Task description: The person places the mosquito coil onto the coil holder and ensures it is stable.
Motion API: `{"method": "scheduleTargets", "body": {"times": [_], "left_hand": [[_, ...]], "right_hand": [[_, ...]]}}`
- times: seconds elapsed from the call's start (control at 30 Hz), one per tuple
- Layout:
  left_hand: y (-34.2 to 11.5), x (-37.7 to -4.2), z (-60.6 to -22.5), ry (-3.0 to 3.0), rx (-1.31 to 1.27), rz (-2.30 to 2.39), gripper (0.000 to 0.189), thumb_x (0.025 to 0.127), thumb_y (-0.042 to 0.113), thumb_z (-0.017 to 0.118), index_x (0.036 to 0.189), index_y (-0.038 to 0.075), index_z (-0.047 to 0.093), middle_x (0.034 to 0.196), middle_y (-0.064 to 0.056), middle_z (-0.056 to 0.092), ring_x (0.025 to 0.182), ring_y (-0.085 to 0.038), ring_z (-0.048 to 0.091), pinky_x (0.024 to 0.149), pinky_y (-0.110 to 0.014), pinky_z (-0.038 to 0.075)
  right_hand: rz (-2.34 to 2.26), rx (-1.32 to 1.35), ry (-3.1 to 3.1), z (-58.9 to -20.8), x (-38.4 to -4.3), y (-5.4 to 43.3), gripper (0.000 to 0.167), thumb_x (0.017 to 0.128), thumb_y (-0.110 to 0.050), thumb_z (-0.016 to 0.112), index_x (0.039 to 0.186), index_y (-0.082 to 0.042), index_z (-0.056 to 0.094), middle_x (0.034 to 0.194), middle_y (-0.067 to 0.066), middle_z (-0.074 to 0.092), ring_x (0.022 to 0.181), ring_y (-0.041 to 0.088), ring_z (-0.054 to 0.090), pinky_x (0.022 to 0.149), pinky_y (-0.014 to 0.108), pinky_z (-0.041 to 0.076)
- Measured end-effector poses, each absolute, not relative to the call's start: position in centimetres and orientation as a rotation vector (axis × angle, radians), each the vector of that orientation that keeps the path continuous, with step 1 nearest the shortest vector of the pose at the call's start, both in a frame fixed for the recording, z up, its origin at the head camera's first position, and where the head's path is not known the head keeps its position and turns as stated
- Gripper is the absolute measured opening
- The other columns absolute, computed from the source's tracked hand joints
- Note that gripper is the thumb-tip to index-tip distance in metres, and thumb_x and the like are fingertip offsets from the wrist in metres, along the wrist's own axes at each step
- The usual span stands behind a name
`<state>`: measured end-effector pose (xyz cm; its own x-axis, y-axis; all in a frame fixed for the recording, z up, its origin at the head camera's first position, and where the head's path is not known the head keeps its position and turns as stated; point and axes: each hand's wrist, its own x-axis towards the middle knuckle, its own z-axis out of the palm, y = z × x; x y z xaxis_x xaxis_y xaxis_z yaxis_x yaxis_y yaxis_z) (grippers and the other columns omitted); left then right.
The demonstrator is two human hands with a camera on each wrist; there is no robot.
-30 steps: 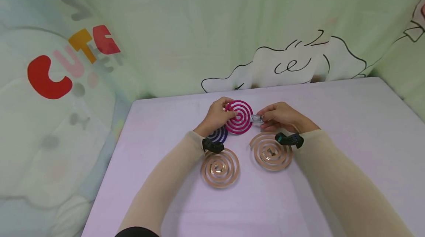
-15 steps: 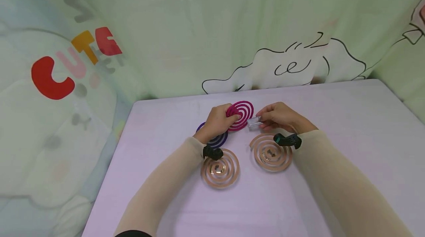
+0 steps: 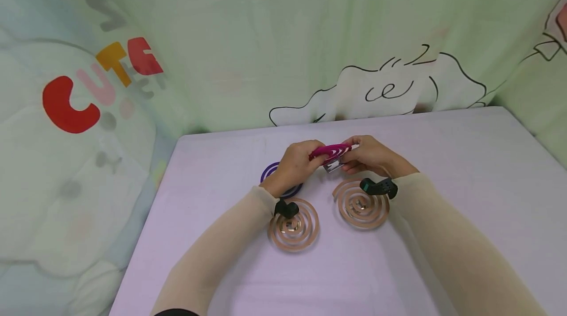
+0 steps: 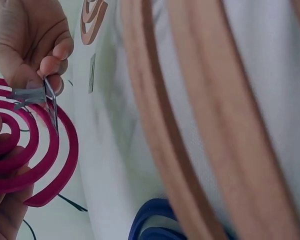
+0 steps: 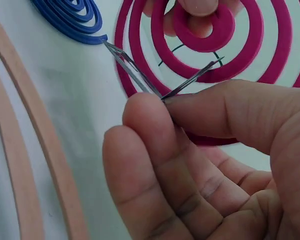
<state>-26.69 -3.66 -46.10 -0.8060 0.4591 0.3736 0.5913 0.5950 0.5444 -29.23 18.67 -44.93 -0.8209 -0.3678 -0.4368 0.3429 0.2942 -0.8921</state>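
Observation:
My left hand (image 3: 292, 166) pinches a magenta mosquito coil (image 3: 340, 147) near its centre, held above the table and tilted nearly edge-on in the head view. Thumb and fingertips of my right hand (image 3: 374, 157) grip a small folded metal coil stand (image 5: 192, 80), bent into a V in the right wrist view. The stand sits right at the coil's rings, overlapping them in both wrist views. Behind my left wrist lies a blue mosquito coil (image 3: 269, 169), partly hidden by the hand.
Two brown mosquito coils lie on the lilac table (image 3: 398, 276) nearer the body: a left coil (image 3: 316, 227) and a right coil (image 3: 363, 226), with shiny metal pieces at their centres. A printed curtain (image 3: 230, 50) hangs behind the table's back edge.
The magenta coil has tipped from facing the head camera to nearly edge-on and moved right. The metal stand has shifted slightly left, so coil and stand now overlap. More of the blue coil shows.

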Motion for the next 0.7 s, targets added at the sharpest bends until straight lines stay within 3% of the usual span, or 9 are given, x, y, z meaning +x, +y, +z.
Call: {"method": "scheduleTargets", "body": {"times": [0.27, 0.7], "left_hand": [[-3.24, -26.54, -45.85, -2.568, -0.979, -0.88, 0.007, 0.098, 0.014, 0.074, 0.1, 0.008, 0.076, 0.092, -0.002, 0.074, 0.078, -0.012, 0.062, 0.073, -0.02, 0.049], [-2.75, -26.55, -45.64, -2.602, -0.925, -0.806, 0.01, 0.097, 0.011, 0.074, 0.106, 0.007, 0.077, 0.084, -0.002, 0.069, 0.071, -0.011, 0.055, 0.065, -0.02, 0.043]], "right_hand": [[-1.601, -0.034, 1.955, -44.95, -29.2, 18.43, 0.047, 0.096, 0.003, 0.063, 0.138, 0.007, 0.041, 0.086, 0.005, 0.07, 0.068, 0.011, 0.07, 0.07, 0.028, 0.062], [-1.605, 0.03, 1.972, -44.61, -28.92, 18.35, 0.05, 0.097, -0.003, 0.062, 0.142, 0.005, 0.042, 0.084, 0.007, 0.072, 0.07, 0.011, 0.071, 0.072, 0.029, 0.063]]}}
